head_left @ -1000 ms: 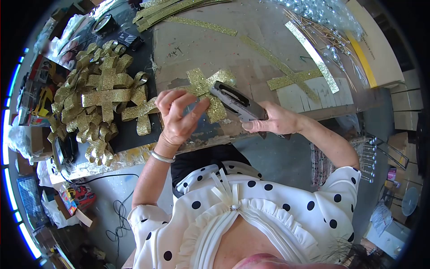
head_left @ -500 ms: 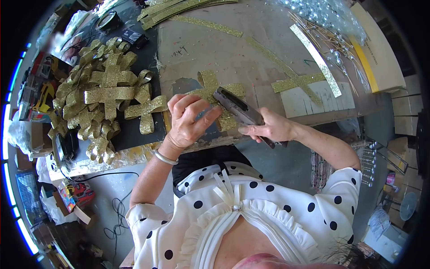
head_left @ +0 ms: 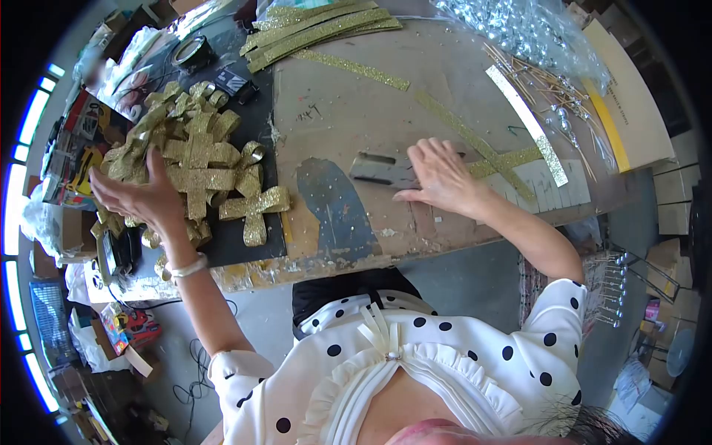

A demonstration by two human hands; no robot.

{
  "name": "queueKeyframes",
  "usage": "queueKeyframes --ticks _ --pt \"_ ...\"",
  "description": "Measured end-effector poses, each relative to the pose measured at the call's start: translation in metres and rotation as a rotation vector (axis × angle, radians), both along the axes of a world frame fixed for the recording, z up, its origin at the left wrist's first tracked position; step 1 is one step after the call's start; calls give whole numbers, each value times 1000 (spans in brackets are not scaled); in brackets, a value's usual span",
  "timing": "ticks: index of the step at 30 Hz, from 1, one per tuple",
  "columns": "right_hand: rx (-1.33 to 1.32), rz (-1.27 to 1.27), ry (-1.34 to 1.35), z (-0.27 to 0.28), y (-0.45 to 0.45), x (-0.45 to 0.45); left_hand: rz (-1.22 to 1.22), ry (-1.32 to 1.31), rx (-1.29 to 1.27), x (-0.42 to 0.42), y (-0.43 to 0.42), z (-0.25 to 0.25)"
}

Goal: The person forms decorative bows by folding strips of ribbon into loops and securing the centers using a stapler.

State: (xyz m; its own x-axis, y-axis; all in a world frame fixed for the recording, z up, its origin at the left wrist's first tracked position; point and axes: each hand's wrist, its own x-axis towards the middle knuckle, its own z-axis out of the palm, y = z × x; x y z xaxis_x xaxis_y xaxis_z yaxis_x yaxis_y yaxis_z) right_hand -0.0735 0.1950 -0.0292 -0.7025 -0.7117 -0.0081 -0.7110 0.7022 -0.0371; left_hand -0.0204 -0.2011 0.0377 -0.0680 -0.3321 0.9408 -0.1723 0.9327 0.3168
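My left hand (head_left: 144, 193) is at the pile of gold glitter ribbon bows (head_left: 196, 152), its fingers spread and thumb raised. One blurred gold bow (head_left: 144, 137) is just beyond its fingers. A single looped gold bow (head_left: 254, 211) lies at the near right side of the pile. My right hand (head_left: 449, 178) is over a dark stapler (head_left: 382, 170) low on the table, fingers curved across its rear part. Beyond it, two gold glitter strips (head_left: 486, 148) cross on a white marked sheet (head_left: 552, 185), partly behind my right hand.
Gold strips (head_left: 319, 33) are stacked at the far edge, with a loose strip (head_left: 356, 69) nearby. A pale glitter strip (head_left: 526, 122), thin sticks with silver beads (head_left: 560, 111), a clear bag (head_left: 526, 37) and a cardboard box (head_left: 630, 96) lie right. A tape roll (head_left: 191, 53) sits far left.
My left hand has moved left to the pile, and the bow from the table's middle is no longer there. My right hand has moved right and lowered the stapler to the table.
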Motion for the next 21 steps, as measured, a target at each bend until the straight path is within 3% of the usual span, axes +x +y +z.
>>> queueKeyframes --ticks 2,3,5,8,13,15,18,21 --pt "-40 53 78 -15 -11 -8 174 -431 -274 3 29 2" --pt "-81 111 149 -18 -16 -12 177 -429 -273 1 23 -5" --pt "-58 122 124 -11 -24 -22 93 -863 -128 -3 2 -24" --pt "-104 61 -274 11 -34 -61 7 -837 -62 -2 -4 -23" --pt "-238 -183 -144 -7 -43 -186 -154 -618 -142 11 32 -2" --pt "-46 -133 -78 -19 -56 -216 -262 -604 -132 13 48 -6" --pt "187 -103 -148 21 -86 -199 -466 -642 -82 12 75 -6" --pt "162 -82 -17 2 -93 -197 -639 -688 -17 10 99 -6"
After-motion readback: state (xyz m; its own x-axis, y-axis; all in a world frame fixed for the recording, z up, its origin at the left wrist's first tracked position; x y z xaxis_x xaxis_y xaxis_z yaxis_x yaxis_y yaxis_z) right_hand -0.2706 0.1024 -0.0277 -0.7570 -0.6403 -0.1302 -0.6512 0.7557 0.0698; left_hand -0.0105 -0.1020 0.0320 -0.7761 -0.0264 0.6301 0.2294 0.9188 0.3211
